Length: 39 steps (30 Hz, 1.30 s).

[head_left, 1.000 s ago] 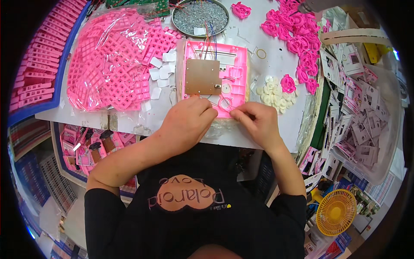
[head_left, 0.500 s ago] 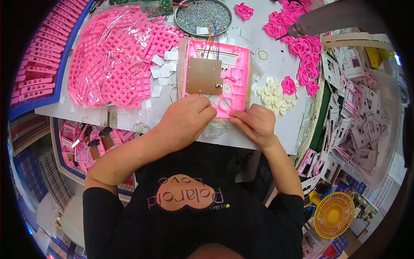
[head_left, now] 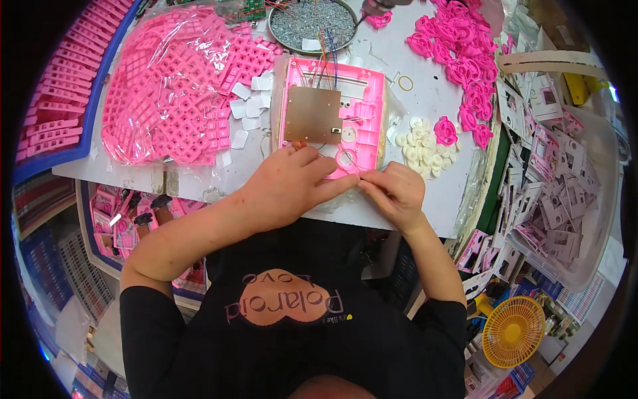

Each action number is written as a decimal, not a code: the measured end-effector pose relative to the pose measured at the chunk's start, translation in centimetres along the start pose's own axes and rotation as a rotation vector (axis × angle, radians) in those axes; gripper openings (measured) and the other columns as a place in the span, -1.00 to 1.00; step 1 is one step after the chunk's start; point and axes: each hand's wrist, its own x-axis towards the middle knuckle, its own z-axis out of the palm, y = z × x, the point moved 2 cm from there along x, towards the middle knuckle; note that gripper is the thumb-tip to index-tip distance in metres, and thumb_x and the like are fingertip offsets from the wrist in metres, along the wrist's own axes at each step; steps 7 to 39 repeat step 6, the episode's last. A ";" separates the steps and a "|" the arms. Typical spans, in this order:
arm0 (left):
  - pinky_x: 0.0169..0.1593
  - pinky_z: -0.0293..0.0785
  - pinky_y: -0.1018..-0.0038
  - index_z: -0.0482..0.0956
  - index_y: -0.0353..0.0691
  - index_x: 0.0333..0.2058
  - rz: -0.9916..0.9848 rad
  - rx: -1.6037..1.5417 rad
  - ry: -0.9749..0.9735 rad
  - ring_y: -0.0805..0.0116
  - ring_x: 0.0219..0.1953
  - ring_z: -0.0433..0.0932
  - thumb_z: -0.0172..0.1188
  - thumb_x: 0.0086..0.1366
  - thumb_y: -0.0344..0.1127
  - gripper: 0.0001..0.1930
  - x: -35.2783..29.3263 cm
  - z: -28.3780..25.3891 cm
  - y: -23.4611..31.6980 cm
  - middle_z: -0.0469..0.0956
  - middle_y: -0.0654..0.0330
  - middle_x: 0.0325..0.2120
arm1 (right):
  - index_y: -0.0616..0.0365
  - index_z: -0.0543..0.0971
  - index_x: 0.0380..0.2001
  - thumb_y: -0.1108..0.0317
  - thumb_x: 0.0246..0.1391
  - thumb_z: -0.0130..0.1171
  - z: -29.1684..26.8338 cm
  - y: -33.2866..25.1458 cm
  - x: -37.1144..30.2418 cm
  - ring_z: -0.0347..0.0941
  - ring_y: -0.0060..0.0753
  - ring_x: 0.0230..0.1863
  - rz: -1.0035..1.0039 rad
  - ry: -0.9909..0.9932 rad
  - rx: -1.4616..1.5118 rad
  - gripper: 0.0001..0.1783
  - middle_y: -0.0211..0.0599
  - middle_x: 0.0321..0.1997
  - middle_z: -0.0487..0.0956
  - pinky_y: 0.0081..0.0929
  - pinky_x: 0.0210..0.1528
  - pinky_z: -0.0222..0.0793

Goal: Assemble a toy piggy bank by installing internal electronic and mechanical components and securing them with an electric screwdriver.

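Observation:
A pink plastic housing [head_left: 367,149] lies on the worktable, inner side up, with a brown circuit board [head_left: 312,114] in it and thin coloured wires at its far side. Over the housing's near edge rests my left hand [head_left: 292,183], its fingertips by the board's near edge and its thumb stretched toward my right fingers. My right hand [head_left: 397,191] is pinched closed at the near right corner; what sits between its fingertips is too small to make out. A round ring [head_left: 345,158] shows in the housing between the hands.
A bag of pink keypad pieces [head_left: 166,93] lies left, beside white squares [head_left: 251,108]. A round tray of screws [head_left: 316,26] stands behind the housing. Off-white round parts [head_left: 422,151] and pink ring-shaped parts [head_left: 468,73] lie right. A power screwdriver [head_left: 377,6] hangs at the top.
My left hand has opened out, its thumb reaching right toward my right fingers. My right hand stays nearly in place. The hanging screwdriver has swung away up and left.

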 end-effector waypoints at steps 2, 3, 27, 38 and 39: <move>-0.06 0.47 0.27 0.50 0.02 0.20 0.025 0.047 -0.054 0.24 -0.21 0.47 0.19 0.08 -0.33 -0.39 0.2 0.1 0.1 0.47 0.26 -0.24 | 0.08 0.73 -0.29 0.43 -0.14 0.49 -0.2 -0.1 -0.6 0.39 -0.37 -0.62 -0.077 0.005 -0.152 -0.74 -0.41 -0.62 0.50 -0.43 -0.57 0.24; -0.03 0.46 0.25 0.49 0.03 0.21 0.023 0.057 -0.089 0.24 -0.20 0.47 0.19 0.08 -0.33 -0.37 0.2 0.1 0.2 0.46 0.26 -0.23 | 0.07 0.74 -0.26 0.42 -0.14 0.48 -0.3 -0.3 -0.8 0.39 -0.37 -0.62 -0.115 0.008 -0.228 -0.72 -0.43 -0.62 0.50 -0.43 -0.57 0.24; 0.04 0.43 0.24 0.47 0.07 0.23 0.005 0.119 -0.171 0.27 -0.12 0.47 0.21 0.06 -0.31 -0.34 0.1 0.6 0.6 0.45 0.25 -0.22 | 0.05 0.71 -0.15 0.40 -0.09 0.45 0.0 -2.1 -1.7 0.38 -0.38 -0.62 -0.072 -0.065 -0.454 -0.65 -0.42 -0.60 0.52 -0.42 -0.58 0.23; 0.04 0.43 0.24 0.47 0.07 0.23 0.005 0.119 -0.171 0.27 -0.12 0.47 0.21 0.06 -0.31 -0.34 0.1 0.6 0.6 0.45 0.25 -0.22 | 0.05 0.71 -0.15 0.40 -0.09 0.45 0.0 -2.1 -1.7 0.38 -0.38 -0.62 -0.072 -0.065 -0.454 -0.65 -0.42 -0.60 0.52 -0.42 -0.58 0.23; 0.04 0.43 0.24 0.47 0.07 0.23 0.005 0.119 -0.171 0.27 -0.12 0.47 0.21 0.06 -0.31 -0.34 0.1 0.6 0.6 0.45 0.25 -0.22 | 0.05 0.71 -0.15 0.40 -0.09 0.45 0.0 -2.1 -1.7 0.38 -0.38 -0.62 -0.072 -0.065 -0.454 -0.65 -0.42 -0.60 0.52 -0.42 -0.58 0.23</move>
